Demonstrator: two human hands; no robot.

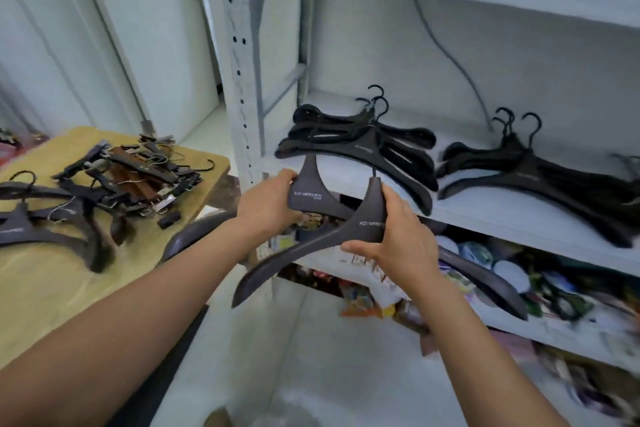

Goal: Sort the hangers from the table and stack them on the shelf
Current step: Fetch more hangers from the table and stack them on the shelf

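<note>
I hold two dark grey wide-shouldered hangers in front of the shelf's edge. My left hand (268, 206) grips the neck of one hanger (308, 192) with white lettering. My right hand (398, 236) grips the neck of the other hanger (363, 224), whose arm slopes down to the left. On the white shelf (485, 215) lie two stacks of black hangers, a left stack (363, 146) and a right stack (526, 170). On the wooden table (52, 281) at left lie more dark hangers (62, 229) and a heap of clip hangers (138, 173).
The shelf's white perforated post (239, 73) stands between table and shelf. A lower shelf (519, 288) is crammed with colourful clutter. A grey cable (450, 55) hangs down the back wall. A white door (156, 28) is behind the table.
</note>
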